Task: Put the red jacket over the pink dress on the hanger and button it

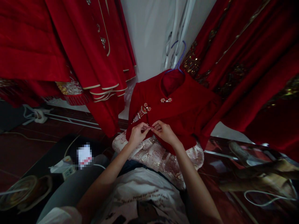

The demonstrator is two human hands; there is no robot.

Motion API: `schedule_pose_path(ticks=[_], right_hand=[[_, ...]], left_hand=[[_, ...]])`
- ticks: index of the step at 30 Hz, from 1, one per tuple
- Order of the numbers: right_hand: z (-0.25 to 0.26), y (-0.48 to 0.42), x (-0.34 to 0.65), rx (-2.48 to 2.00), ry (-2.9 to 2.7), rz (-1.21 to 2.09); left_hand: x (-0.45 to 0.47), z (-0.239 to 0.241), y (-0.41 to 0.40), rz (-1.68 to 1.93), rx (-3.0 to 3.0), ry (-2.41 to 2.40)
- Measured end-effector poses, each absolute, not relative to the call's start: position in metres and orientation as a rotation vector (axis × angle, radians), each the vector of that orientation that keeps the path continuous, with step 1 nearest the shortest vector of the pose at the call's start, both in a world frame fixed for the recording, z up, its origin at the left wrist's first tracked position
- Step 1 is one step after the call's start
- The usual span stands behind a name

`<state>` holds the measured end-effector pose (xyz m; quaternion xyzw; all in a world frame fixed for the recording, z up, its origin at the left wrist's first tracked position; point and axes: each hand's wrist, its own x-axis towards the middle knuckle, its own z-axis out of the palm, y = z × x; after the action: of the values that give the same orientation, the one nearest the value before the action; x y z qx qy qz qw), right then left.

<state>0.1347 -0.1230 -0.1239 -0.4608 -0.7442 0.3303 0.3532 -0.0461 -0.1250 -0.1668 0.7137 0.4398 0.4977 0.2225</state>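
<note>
While both hands met at the front flap, the short-sleeved red velvet garment (182,115) lay spread across the seated person's lap, its collar on a purple-blue plastic hanger (179,60) pointing away from the body. The left hand (137,134) and right hand (165,132) were each closed in a fingertip pinch on a small beaded fastening (151,127) at the flap's lower edge; which hand held the loop and which the bead was too small to tell. A pearl frog clasp (166,100) sat closed below the collar, and a beaded fan-shaped tassel ornament (141,113) hung just above the left hand. Beneath the garment lay a pale gold brocade fabric (161,158).

Judged from this pose, the work called for fine control. The velvet should be kept flat and lightly tensioned between the two pinches so that both halves of the fastening lined up. The grip belonged on the fastening itself rather than on the pile, which marks easily. The tassel ornament was best kept clear of the fingers to avoid snagging.

Red gowns with cream piping (70,46) hung at the left, red gowns with gold embroidery (245,62) at the right, and a white power strip (66,169) lay on the floor.
</note>
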Motion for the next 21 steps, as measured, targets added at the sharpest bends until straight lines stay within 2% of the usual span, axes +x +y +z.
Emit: schedule_pose_path(ticks=[4,8,14,21], right_hand=[[-0.123,-0.122,0.138,-1.200,-1.904,0.846],[-0.116,-0.123,0.151,-1.133,-1.986,0.964],[-0.105,-0.126,0.162,-1.106,-1.990,1.037],[-0.108,-0.124,0.162,-1.094,-1.972,1.040]], left_hand=[[-0.048,-0.150,-0.120,1.351,2.090,1.204],[-0.061,-0.111,-0.095,1.441,2.331,1.312],[-0.080,-0.069,-0.053,1.070,2.932,1.170],[-0.077,-0.050,-0.036,0.895,3.171,0.835]])
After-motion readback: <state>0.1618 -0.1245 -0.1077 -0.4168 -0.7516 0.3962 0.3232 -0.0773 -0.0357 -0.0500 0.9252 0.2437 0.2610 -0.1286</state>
